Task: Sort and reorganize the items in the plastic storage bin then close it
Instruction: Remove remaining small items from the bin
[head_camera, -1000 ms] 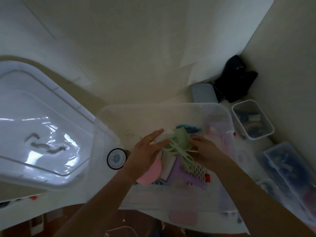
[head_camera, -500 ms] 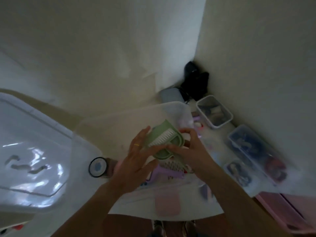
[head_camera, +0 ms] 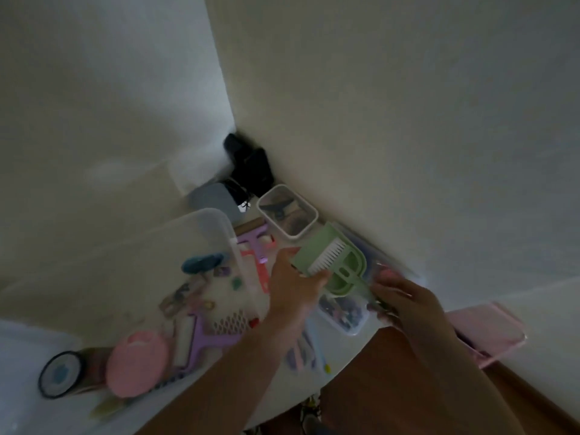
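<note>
The clear plastic storage bin lies at the lower left. Inside it are a pink round case, a purple roller tool, a blue item and several hair clips. To the right of the bin, above the floor, my left hand grips a green dustpan with a white comb-like brush in it. My right hand closes around the end of the dustpan's handle; that part is blurred.
Two walls meet in a corner, where a black bag and a grey box stand. A white-rimmed clear tub, a clear box of small items, a pink tray and purple and pink combs lie outside the bin. A black-rimmed round tin sits by the bin's left end.
Both hands have carried the green dustpan out of the bin and to the right, over the small boxes by the wall. The view has swung right; the big lid has left the frame.
</note>
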### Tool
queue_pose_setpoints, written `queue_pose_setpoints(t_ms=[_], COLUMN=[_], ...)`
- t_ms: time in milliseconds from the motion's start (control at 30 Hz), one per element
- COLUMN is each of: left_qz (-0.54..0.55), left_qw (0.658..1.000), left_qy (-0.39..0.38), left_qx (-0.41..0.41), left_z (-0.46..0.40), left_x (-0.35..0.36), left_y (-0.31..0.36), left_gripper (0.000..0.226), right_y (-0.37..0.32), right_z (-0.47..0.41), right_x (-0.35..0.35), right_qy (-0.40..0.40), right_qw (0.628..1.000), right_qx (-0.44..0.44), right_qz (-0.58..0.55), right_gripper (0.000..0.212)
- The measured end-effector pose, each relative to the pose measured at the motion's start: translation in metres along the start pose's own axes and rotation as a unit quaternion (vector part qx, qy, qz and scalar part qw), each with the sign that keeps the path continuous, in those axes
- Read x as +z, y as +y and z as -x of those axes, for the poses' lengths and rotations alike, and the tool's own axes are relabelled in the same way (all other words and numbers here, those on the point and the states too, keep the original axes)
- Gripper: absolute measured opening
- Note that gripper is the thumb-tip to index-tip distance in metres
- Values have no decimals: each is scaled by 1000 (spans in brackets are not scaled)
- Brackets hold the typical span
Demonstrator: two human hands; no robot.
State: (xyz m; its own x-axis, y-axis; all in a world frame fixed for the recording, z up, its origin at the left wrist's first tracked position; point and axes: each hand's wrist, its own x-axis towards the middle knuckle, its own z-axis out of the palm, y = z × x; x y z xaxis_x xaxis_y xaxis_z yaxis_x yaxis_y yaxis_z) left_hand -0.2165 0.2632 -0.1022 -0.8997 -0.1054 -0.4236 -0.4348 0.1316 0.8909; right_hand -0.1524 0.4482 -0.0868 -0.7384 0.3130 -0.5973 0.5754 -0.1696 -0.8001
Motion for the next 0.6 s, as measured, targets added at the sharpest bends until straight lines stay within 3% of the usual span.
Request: queue_pose_setpoints(t_ms=[133, 233, 333, 433, 500, 533, 600], left_qz=[-15, -39, -116, -283, -326, -340, -368], left_qw=[997, 997, 993, 955, 939, 931, 909], left_qy=[11, 16, 14, -12, -9, -3, 16], left_qx=[-72, -61, 2, 83, 113, 134, 194], left_z=[-27, -41, -54, -63, -60, -57, -49], left_x=[63, 88, 100, 104, 104, 104, 104], left_y=[-33, -42, -50, -61, -64, -66, -67], left_gripper=[54, 54, 60, 65, 69, 69, 63], right_y=[12, 17, 28, 38, 39, 39, 40], right_z=[-35, -63, -85, -96, -95, -93, -89], right_x=[-25, -36, -40, -40, -40, -39, -37], right_qy=[99, 126, 146, 173, 179, 191, 240], right_qw=[994, 987, 980, 971, 959, 944, 881], right_qx=[-42, -69, -61, -59, -65, -77, -163], right_qz=[24, 74, 118, 155, 211, 257, 374], right_gripper=[12, 15, 18, 14, 11, 13, 21])
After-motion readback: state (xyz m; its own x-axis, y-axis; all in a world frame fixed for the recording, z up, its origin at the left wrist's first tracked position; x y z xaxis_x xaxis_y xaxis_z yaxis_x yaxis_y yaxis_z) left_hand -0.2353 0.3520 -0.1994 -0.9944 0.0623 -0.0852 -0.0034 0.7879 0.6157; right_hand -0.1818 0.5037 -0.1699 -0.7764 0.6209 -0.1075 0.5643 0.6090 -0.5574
